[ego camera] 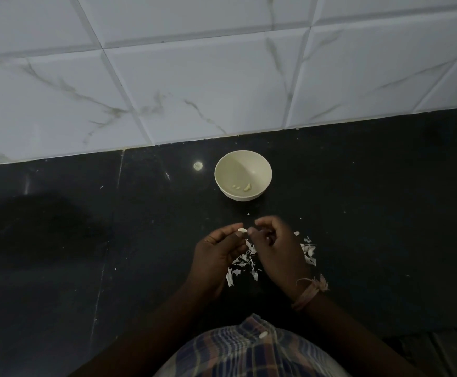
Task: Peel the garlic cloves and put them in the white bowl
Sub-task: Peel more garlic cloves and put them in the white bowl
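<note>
A small white bowl [243, 162] stands on the black counter beyond my hands, with a few peeled garlic cloves [246, 187] at its bottom. My left hand [219, 251] pinches a small pale garlic clove [241, 230] between thumb and forefinger. My right hand [277, 248] has its fingers curled, and their tips meet the clove from the right. Both hands hover over a scatter of white garlic skins [242, 263] on the counter.
The black counter [86, 240] runs back to a white marble-patterned tiled wall [194, 77]. More skins [310, 253] lie right of my right hand. A bright light reflection [197, 165] shows left of the bowl. My checked shirt [249, 352] fills the bottom edge.
</note>
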The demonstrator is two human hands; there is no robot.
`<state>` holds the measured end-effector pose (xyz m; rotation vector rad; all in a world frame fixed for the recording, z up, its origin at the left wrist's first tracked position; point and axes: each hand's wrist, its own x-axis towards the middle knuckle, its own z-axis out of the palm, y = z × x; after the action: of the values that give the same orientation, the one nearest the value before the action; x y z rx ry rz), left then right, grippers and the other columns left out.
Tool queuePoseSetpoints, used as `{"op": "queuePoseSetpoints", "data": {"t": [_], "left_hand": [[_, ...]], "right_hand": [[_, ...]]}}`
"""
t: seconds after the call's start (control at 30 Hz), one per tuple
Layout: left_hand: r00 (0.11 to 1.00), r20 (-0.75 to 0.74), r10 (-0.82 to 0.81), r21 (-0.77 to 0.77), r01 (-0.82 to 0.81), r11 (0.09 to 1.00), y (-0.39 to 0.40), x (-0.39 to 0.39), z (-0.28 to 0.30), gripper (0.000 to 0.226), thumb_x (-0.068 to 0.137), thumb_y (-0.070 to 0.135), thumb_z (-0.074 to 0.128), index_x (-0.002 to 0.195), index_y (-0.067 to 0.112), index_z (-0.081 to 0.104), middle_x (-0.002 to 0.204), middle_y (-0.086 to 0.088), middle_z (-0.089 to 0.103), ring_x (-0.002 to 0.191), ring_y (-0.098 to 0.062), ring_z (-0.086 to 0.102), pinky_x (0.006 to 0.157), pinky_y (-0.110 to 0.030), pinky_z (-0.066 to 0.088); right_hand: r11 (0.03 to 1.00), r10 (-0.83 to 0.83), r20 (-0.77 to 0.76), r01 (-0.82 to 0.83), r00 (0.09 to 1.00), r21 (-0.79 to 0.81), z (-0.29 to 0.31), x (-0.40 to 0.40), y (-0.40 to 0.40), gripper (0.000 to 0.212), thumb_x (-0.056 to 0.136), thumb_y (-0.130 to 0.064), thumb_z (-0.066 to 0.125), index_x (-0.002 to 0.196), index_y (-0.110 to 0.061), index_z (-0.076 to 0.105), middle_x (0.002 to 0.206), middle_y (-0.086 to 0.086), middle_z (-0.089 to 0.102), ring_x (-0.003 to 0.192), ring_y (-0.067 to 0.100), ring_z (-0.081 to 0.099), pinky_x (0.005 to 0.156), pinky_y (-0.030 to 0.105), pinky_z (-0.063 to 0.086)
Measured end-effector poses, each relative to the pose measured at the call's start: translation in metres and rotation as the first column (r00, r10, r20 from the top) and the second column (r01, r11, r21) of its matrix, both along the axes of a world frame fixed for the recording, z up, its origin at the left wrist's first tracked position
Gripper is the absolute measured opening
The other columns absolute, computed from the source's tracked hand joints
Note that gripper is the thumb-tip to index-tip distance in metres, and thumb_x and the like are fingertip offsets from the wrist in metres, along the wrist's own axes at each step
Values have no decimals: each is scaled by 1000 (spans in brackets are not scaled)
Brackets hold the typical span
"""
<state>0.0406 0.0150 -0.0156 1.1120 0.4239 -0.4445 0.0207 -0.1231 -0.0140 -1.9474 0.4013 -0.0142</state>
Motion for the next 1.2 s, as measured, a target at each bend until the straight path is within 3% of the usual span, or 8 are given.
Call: {"op": "queuePoseSetpoints", "data": {"t": [0.27, 0.4, 0.53, 0.73, 0.97, 1.07, 1.13, 1.2], "left_hand": [[1000, 23, -20, -54, 21, 998, -2, -1, 1, 26, 84, 10, 72, 109, 4, 74, 105, -20, 76, 93, -24, 74, 87, -31, 58], [999, 27, -30, -41, 31, 999, 0, 1, 1, 20, 83, 4, 73, 102, 2, 76, 101, -23, 76, 86, -25, 74, 79, -33, 62], [997, 24, -69, -25, 70, 997, 0, 1, -1, 33, 76, 14, 77, 105, -1, 76, 108, -29, 73, 99, -37, 69, 99, -49, 54], [987, -23, -161, -94, 158, 983, 7, 6, 1, 20, 92, -3, 63, 109, -7, 73, 105, -20, 75, 84, -17, 73, 76, -22, 60], [973, -39, -226, -117, 220, 968, 10, 6, 5, 23, 86, 0, 67, 106, -6, 74, 99, -16, 76, 80, -13, 73, 71, -19, 59], [973, -81, -216, -180, 199, 963, 11, 7, 6, 20, 89, -3, 63, 106, -6, 73, 100, -17, 76, 83, -15, 74, 70, -18, 59], [971, -122, -204, -230, 172, 958, 11, 7, 5, 19, 95, -6, 57, 108, -6, 71, 99, -16, 75, 82, -15, 74, 70, -18, 59], [973, -137, -187, -246, 149, 958, 9, 5, 4, 18, 98, -6, 53, 108, -4, 68, 95, -14, 75, 77, -13, 73, 69, -18, 59]], "right_hand": [[962, -84, 28, 73, 996, 262, 5, -3, 4, 3, 90, -15, 75, 90, -16, 78, 80, -1, 76, 72, 8, 71, 64, 19, 52], [943, -63, 14, 55, 998, 329, 12, -1, 2, 7, 89, -8, 74, 92, -13, 77, 78, 5, 76, 64, 16, 69, 61, 23, 55], [964, -41, -22, 46, 999, 263, 11, 2, -1, 9, 90, -6, 71, 85, -12, 77, 70, 2, 74, 56, 11, 65, 56, 22, 52], [968, 48, -96, -22, 994, 251, 13, 6, -10, 19, 94, -6, 65, 79, -14, 74, 59, 6, 64, 49, 17, 55, 49, 28, 45], [890, 125, -286, 20, 950, 455, 12, 9, -17, 16, 98, -4, 59, 86, -4, 69, 62, 9, 59, 50, 18, 49, 45, 28, 37], [685, 170, -342, 138, 924, 715, 11, 9, -17, 17, 99, 1, 53, 87, -2, 65, 67, 6, 60, 53, 12, 52, 45, 22, 40], [609, 110, -334, 202, 936, 767, 9, 6, -12, 17, 99, 2, 52, 89, 0, 66, 70, 7, 63, 56, 12, 54, 48, 21, 45], [686, 14, -298, 208, 954, 697, 3, 2, -8, 16, 98, 2, 54, 93, 2, 70, 79, 14, 71, 64, 18, 63, 55, 23, 53]]}}
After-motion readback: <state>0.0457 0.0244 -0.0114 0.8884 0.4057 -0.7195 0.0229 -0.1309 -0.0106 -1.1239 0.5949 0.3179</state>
